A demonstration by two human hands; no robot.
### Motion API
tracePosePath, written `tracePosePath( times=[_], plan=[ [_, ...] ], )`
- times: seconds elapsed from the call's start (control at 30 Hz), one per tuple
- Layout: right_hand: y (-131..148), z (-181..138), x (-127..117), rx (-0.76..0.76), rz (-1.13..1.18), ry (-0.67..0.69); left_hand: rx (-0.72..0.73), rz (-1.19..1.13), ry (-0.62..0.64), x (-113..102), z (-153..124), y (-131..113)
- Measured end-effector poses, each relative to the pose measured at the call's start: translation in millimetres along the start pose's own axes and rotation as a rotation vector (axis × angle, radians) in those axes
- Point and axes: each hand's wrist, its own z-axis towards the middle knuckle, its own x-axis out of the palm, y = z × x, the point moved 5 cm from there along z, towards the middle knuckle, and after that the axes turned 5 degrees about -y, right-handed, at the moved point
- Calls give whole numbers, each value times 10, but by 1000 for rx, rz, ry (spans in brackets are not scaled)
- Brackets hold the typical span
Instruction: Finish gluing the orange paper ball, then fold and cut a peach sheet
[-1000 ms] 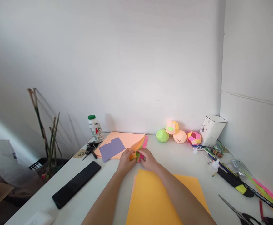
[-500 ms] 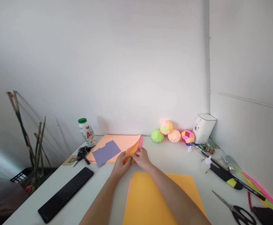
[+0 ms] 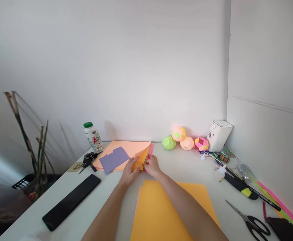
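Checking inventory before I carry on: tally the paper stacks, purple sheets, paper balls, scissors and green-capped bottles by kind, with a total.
Paper stacks: 2
Purple sheet: 1
Paper balls: 4
Scissors: 1 pair
Green-capped bottle: 1
Total: 9

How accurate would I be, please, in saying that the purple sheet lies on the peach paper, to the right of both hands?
One part is wrong, the side: the head view shows the purple sheet to the left of both the left hand and the right hand. It does lie on the peach paper, as you say.
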Motion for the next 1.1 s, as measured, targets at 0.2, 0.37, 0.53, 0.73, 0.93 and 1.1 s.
tracePosePath(
  times=[0.2,0.37,0.53,0.73,0.93,1.1],
  plan=[
    [25,23,-7,35,-11,-21,164,45,-23,56,25,-68],
    [46,40,-19,87,25,-28,184,122,-50,94,14,-33],
    [29,62,-7,161,89,22,202,184,-46,98,-2,-81],
    [67,31,-4,201,94,97,188,240,-38,127,21,-65],
    [130,-26,-62,153,2,91,152,272,-23,155,30,-20],
    [172,-31,-121,111,-107,-9,139,283,4,163,47,-3]
  ],
)
